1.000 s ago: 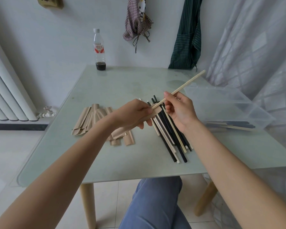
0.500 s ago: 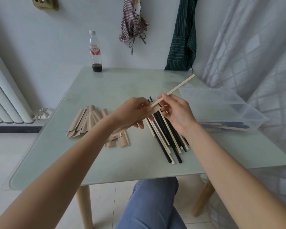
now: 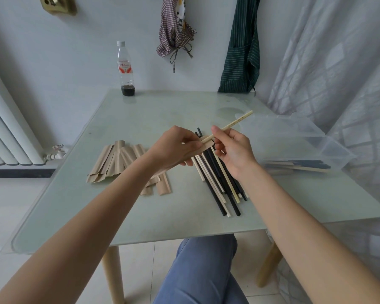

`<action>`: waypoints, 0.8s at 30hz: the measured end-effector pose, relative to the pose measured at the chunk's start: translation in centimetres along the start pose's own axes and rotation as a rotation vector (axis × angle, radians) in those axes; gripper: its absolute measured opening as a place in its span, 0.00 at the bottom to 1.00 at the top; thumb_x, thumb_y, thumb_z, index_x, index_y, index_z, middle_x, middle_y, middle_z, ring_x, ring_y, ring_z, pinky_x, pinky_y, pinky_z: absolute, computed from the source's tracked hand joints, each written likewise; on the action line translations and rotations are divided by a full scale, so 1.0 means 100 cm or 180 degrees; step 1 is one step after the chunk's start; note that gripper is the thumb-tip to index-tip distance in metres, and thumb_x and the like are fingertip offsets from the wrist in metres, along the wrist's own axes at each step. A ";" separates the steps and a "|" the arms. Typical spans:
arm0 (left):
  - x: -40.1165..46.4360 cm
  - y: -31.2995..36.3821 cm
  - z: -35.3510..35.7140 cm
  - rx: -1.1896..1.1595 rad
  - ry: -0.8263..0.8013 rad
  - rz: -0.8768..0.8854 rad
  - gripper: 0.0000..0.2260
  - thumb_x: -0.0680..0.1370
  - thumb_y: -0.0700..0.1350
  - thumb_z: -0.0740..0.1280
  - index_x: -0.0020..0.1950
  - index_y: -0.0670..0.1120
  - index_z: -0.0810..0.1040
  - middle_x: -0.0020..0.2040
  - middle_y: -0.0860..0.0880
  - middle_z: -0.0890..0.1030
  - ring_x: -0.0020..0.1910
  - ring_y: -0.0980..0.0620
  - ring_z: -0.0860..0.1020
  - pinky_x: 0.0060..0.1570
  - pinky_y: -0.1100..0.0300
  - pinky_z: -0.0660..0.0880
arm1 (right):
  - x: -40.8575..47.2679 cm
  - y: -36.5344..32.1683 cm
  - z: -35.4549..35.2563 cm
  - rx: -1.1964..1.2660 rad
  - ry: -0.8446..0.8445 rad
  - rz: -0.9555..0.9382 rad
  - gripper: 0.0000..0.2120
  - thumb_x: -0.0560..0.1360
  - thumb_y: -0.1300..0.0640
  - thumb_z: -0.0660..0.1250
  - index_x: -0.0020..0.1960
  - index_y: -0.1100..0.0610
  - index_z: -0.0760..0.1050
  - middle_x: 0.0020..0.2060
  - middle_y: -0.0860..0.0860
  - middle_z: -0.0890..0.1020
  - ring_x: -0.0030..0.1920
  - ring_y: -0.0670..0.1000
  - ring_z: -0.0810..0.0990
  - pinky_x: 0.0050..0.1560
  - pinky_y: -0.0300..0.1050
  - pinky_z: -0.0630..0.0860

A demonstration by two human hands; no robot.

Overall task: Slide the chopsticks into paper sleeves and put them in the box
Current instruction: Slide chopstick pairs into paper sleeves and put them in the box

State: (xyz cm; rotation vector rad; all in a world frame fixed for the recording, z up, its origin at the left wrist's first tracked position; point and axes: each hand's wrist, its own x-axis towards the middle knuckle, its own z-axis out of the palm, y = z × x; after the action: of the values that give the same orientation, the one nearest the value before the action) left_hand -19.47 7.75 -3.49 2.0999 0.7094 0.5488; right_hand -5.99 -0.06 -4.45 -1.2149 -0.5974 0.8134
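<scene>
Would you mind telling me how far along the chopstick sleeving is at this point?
Done: a few sleeved chopsticks lie in the clear box. In hand: the left hand holds a paper sleeve while the right hand feeds a light chopstick into it. Left: a pile of loose chopsticks and empty sleeves on the table.

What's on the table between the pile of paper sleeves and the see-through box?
In the head view, a heap of loose chopsticks, black and pale, lies between the paper sleeves and the clear box. Both hands work above that stretch.
</scene>
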 end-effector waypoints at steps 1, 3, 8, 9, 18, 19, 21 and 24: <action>0.000 -0.001 0.000 -0.0006 0.0013 -0.0012 0.06 0.79 0.43 0.63 0.45 0.46 0.79 0.40 0.50 0.82 0.28 0.56 0.79 0.32 0.62 0.77 | 0.000 0.000 -0.001 0.0038 -0.0023 0.0015 0.08 0.74 0.58 0.69 0.37 0.56 0.75 0.29 0.49 0.75 0.30 0.45 0.71 0.33 0.36 0.70; 0.000 -0.002 -0.001 -0.0043 0.0026 -0.0039 0.06 0.79 0.43 0.64 0.45 0.45 0.80 0.40 0.50 0.82 0.28 0.56 0.79 0.32 0.63 0.76 | 0.000 -0.001 -0.003 0.0114 -0.0047 0.0035 0.07 0.74 0.57 0.69 0.39 0.57 0.76 0.30 0.49 0.76 0.30 0.44 0.72 0.33 0.35 0.70; 0.006 0.000 0.007 -0.0040 0.0137 -0.0013 0.06 0.79 0.42 0.64 0.46 0.42 0.80 0.39 0.48 0.80 0.28 0.53 0.80 0.30 0.63 0.76 | 0.003 0.008 -0.001 -0.0178 -0.0179 0.0053 0.08 0.75 0.58 0.68 0.37 0.56 0.76 0.29 0.49 0.72 0.29 0.44 0.68 0.31 0.34 0.69; 0.008 0.000 0.009 -0.0030 0.0179 -0.0029 0.07 0.79 0.42 0.64 0.47 0.41 0.80 0.40 0.47 0.80 0.28 0.53 0.79 0.28 0.64 0.76 | 0.004 0.008 -0.001 -0.0280 -0.0210 0.0047 0.08 0.75 0.57 0.68 0.38 0.56 0.76 0.29 0.49 0.71 0.29 0.44 0.68 0.31 0.34 0.69; 0.014 -0.004 0.013 -0.0207 0.0056 -0.0151 0.06 0.79 0.42 0.65 0.46 0.43 0.80 0.36 0.52 0.81 0.25 0.58 0.77 0.30 0.63 0.76 | 0.014 0.008 -0.012 0.0025 0.0308 -0.0056 0.08 0.77 0.58 0.65 0.40 0.59 0.78 0.30 0.49 0.72 0.29 0.44 0.67 0.30 0.35 0.66; 0.015 -0.005 0.013 -0.0163 0.0061 -0.0140 0.06 0.79 0.42 0.65 0.46 0.44 0.80 0.36 0.52 0.80 0.24 0.59 0.78 0.29 0.63 0.76 | 0.014 0.009 -0.011 0.0022 0.0284 -0.0018 0.08 0.77 0.58 0.65 0.41 0.59 0.78 0.30 0.49 0.71 0.29 0.44 0.67 0.31 0.35 0.65; 0.016 -0.009 0.014 -0.0080 0.0113 -0.0127 0.05 0.79 0.42 0.64 0.46 0.43 0.80 0.38 0.50 0.80 0.24 0.59 0.77 0.29 0.64 0.76 | 0.014 0.010 -0.012 0.0057 0.0239 -0.0011 0.08 0.78 0.57 0.64 0.43 0.60 0.78 0.31 0.50 0.72 0.30 0.44 0.68 0.33 0.36 0.66; 0.019 -0.018 0.014 0.0073 0.0298 -0.0187 0.06 0.79 0.43 0.64 0.47 0.42 0.79 0.40 0.47 0.82 0.22 0.59 0.77 0.26 0.67 0.74 | 0.022 0.013 -0.019 -0.0465 0.0421 -0.0017 0.15 0.81 0.53 0.58 0.48 0.62 0.77 0.34 0.52 0.77 0.34 0.47 0.75 0.37 0.38 0.73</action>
State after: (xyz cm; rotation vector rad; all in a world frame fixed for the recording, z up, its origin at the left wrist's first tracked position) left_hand -17.73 9.14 -5.51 2.0784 0.8315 0.6120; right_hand -3.49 0.77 -6.26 -1.3887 -0.5589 0.6880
